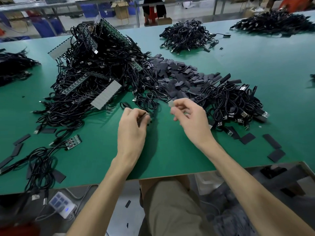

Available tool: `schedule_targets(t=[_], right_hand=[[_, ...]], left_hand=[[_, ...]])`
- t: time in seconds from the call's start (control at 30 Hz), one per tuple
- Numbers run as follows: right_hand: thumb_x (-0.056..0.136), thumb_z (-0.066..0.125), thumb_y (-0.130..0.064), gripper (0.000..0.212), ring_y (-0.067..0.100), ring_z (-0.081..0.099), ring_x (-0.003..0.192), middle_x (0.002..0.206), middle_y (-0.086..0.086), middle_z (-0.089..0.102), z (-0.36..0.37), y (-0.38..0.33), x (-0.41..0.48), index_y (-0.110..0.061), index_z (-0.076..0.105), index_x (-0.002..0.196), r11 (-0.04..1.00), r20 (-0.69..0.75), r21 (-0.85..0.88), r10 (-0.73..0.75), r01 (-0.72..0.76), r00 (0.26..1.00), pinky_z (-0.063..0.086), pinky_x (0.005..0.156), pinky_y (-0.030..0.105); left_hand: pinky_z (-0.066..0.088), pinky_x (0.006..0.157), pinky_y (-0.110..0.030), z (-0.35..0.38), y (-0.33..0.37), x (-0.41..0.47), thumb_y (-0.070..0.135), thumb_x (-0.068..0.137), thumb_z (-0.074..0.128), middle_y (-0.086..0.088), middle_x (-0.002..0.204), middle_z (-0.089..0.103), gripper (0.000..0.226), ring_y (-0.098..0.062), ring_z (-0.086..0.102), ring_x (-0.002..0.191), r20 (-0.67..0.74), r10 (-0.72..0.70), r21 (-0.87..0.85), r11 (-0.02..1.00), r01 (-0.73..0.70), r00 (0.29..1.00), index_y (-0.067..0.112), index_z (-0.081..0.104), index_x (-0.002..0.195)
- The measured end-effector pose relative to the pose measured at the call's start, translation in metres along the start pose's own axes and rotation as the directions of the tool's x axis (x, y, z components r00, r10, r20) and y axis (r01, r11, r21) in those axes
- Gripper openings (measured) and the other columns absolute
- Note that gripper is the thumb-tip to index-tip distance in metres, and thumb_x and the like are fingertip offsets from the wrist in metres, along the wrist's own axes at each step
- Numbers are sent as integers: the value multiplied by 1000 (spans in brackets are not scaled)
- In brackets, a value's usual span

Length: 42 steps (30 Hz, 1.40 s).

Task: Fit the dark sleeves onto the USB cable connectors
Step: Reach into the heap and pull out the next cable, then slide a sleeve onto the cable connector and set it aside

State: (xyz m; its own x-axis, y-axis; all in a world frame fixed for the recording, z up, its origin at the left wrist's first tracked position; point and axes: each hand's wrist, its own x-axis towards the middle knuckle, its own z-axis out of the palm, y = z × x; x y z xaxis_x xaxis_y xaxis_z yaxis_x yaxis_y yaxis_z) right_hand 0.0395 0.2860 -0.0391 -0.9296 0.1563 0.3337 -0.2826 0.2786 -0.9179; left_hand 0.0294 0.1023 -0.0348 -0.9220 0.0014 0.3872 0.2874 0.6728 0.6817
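Connector [170, 104]: small pale metal USB plug, blurred, pinched at the fingertips of the right hand [190, 120]; its cable can't be traced from here. Left hand [133, 126] is curled around something thin and dark [142, 116], sleeve or cable end, can't tell which. Hands are near each other, not touching, both above the green table [170, 150].

Sleeves [179, 77]: flat matte dark-grey rectangles, heaped just beyond the right hand. A few loose ones [247, 138] lie flat on the table to the right of that hand, more [21, 139] well to the left of the left hand.

Finished-looking bundle of black cables [235, 103] with bare silver plugs sits just right of the right hand. Big tangle [95, 79] of black cables with green boards and grey strips is beyond and left of the left hand. More cable heaps [185, 38] far beyond both hands.
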Motion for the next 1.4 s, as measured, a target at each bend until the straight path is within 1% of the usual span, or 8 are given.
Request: schedule_targets(t=[0.13, 0.3, 0.5, 0.63, 0.8, 0.97, 1.13, 1.4], right_hand=[[102, 60, -13, 7, 17, 64, 85, 104, 2, 62, -8, 1, 1, -18, 64, 106, 999, -259, 17, -37, 43, 965, 54, 72, 38], [105, 55, -16, 7, 22, 62, 99, 113, 6, 59, -8, -1, 1, -21, 58, 109, 996, -418, -2, -86, 94, 904, 55, 78, 52], [106, 53, -21, 8, 23, 65, 85, 87, -20, 65, -6, -4, 1, -26, 53, 101, 994, -458, 65, -44, 83, 888, 54, 71, 41], [106, 54, -20, 7, 18, 66, 77, 88, -4, 67, -6, -3, 0, -14, 54, 103, 991, -426, 105, -32, 85, 904, 52, 66, 30], [103, 60, -14, 8, 22, 70, 74, 86, 7, 69, -4, -4, -1, -7, 58, 102, 979, -364, 169, -44, 113, 930, 54, 63, 29], [99, 68, -16, 9, 22, 72, 73, 80, 0, 70, -3, -6, -3, -9, 62, 98, 971, -337, 208, -42, 118, 941, 55, 60, 25], [97, 70, -20, 9, 20, 72, 70, 78, 1, 71, -3, -5, -3, -15, 63, 95, 974, -291, 197, -47, 108, 956, 54, 58, 27], [103, 61, -31, 12, 12, 68, 82, 94, -1, 72, -5, -5, -3, -21, 67, 106, 986, -306, 131, -62, 106, 950, 54, 68, 31]], left_hand=[[40, 85, -42, -10, -14, 8, 14, 99, 65, -9, 99, 56, 11, -30, 50, 96, -38, 63, 347, 937, -46, 997, 3, 69, 102], [34, 88, -40, -21, -17, 11, 13, 100, 63, -12, 103, 56, 11, -34, 49, 101, -11, 86, 516, 854, -69, 996, 3, 66, 102], [32, 92, -39, -15, -4, 2, 44, 99, 62, -5, 102, 55, 31, -28, 51, 102, 135, 125, 577, 796, -180, 983, 14, 65, 97], [30, 91, -36, -14, -4, 2, 18, 99, 62, -5, 111, 50, 12, -28, 45, 108, 195, 40, 600, 786, -151, 980, 15, 64, 110], [27, 91, -39, -26, -16, 11, -10, 82, 57, -11, 113, 46, 37, -33, 41, 109, 125, -65, 653, 757, -33, 990, 11, 62, 112], [32, 95, -33, -14, 2, 6, 15, 99, 64, -3, 119, 54, 20, -14, 43, 107, 100, 191, 268, 940, -211, 976, 12, 65, 119], [35, 115, -25, 12, 20, 13, 23, 101, 63, 2, 140, 56, 43, -11, 50, 131, 357, 345, -112, 938, -327, 868, 15, 54, 143], [58, 76, -31, 30, 40, 32, -1, 99, 60, -9, 93, 70, 16, -18, 67, 82, 143, 398, -270, 897, -351, 906, 1, 73, 108]])
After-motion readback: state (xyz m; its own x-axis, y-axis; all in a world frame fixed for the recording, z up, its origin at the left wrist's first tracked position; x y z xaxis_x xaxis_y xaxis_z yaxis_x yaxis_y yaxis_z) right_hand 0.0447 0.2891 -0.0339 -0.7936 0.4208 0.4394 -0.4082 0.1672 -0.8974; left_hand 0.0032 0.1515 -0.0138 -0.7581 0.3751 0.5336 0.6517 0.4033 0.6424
